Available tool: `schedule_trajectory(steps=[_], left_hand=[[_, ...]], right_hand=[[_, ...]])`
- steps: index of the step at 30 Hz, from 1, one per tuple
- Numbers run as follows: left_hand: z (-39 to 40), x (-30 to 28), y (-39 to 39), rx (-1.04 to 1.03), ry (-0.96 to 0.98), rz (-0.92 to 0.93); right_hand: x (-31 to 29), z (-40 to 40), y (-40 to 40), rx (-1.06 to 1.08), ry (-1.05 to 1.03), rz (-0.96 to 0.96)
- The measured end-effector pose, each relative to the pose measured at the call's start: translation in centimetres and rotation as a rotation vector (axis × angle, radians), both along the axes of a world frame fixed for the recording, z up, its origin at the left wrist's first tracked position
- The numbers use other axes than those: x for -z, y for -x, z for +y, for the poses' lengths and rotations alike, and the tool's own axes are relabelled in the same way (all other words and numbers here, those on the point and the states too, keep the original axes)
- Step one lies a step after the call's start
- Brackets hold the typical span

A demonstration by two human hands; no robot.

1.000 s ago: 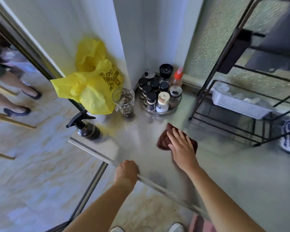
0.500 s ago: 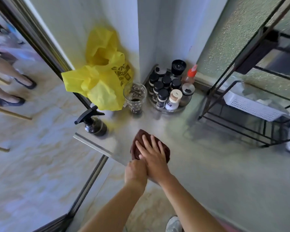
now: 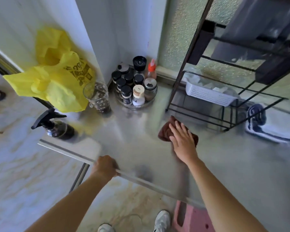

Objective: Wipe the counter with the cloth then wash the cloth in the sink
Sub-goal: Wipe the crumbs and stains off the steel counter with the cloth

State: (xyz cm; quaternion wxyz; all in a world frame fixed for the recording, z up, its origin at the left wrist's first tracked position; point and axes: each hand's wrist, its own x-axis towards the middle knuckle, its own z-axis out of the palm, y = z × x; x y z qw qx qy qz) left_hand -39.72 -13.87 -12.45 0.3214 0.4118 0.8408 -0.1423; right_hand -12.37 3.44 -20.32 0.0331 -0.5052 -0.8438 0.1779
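Okay, you're pressing your right hand (image 3: pixel 182 139), fingers spread flat, on the dark brown cloth (image 3: pixel 166 131) on the steel counter (image 3: pixel 132 139) while your left hand (image 3: pixel 105 166) is curling around its edge; swinging wide could be clipping the black wire rack (image 3: pixel 224 111).

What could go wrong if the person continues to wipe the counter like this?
The right hand presses the brown cloth flat close to the black wire rack; a wide stroke may bump its base. Sweeping left, it might knock the tall glass or the spice jars.
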Motion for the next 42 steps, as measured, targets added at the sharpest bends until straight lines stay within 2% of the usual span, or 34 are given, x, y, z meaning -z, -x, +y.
schedule_trajectory(steps=[2, 4, 6, 8, 10, 17, 20, 23, 24, 27, 29, 31, 33, 35, 36, 39, 42], left_hand=[[0.0, -0.2, -0.2, 0.017, -0.002, 0.005], [-0.1, -0.3, -0.2, 0.013, 0.000, -0.005], [-0.1, -0.5, -0.2, -0.017, -0.025, -0.032], [-0.2, -0.5, -0.1, -0.039, -0.044, -0.063], [-0.3, -0.8, -0.1, -0.064, -0.039, -0.104], [-1.5, 0.2, 0.2, -0.129, -0.109, -0.153], [-1.5, 0.2, 0.1, -0.174, -0.138, -0.157], [-1.7, -0.3, -0.4, -0.179, -0.151, -0.139], [-1.7, -0.5, -0.6, -0.172, -0.160, -0.129], [-1.6, -1.2, -1.1, -0.163, -0.134, -0.098], [-1.5, -1.8, -1.2, -0.209, -0.120, -0.102], [-1.3, -1.8, -1.2, -0.225, -0.133, -0.115], [-1.2, -1.8, -1.3, -0.219, -0.119, -0.096], [-1.2, -1.8, -1.3, -0.195, -0.097, -0.089], [-1.1, -1.8, -1.3, -0.177, -0.087, -0.085], [-1.1, -1.6, -1.1, -0.152, -0.070, -0.078], [-1.2, -1.4, -1.0, -0.141, -0.061, -0.082]], right_hand=[[0.0, 0.1, -5.6, 0.196, -0.005, -0.022], [-0.3, -0.2, -7.5, 0.455, -0.013, -0.036], [-0.7, -0.5, -5.7, 0.710, -0.003, -0.058], [-1.2, -0.9, -1.3, 0.850, 0.017, -0.032], [-1.1, -2.2, 3.9, 0.790, 0.005, 0.005], [-0.5, -6.2, 21.1, 0.113, 0.040, 0.187], [-0.7, -7.2, 24.0, -0.149, 0.094, 0.227], [-1.7, -9.3, 21.8, -0.315, 0.194, 0.360], [-2.4, -9.9, 20.5, -0.276, 0.249, 0.401], [-5.0, -8.8, 16.6, 0.152, 0.507, 0.610], [-6.4, -6.5, 14.3, 0.317, 0.669, 0.703], [-7.2, -4.0, 11.2, 0.404, 0.601, 0.597], [-7.0, -2.1, 7.9, 0.649, 0.291, 0.446], [-7.1, -1.9, 6.2, 0.823, 0.009, 0.468], [-7.2, -2.1, 6.3, 0.801, -0.094, 0.508], [-6.6, -4.1, 8.9, 0.518, -0.283, 0.548], [-3.9, -7.0, 11.9, 0.276, -0.181, 0.320]])
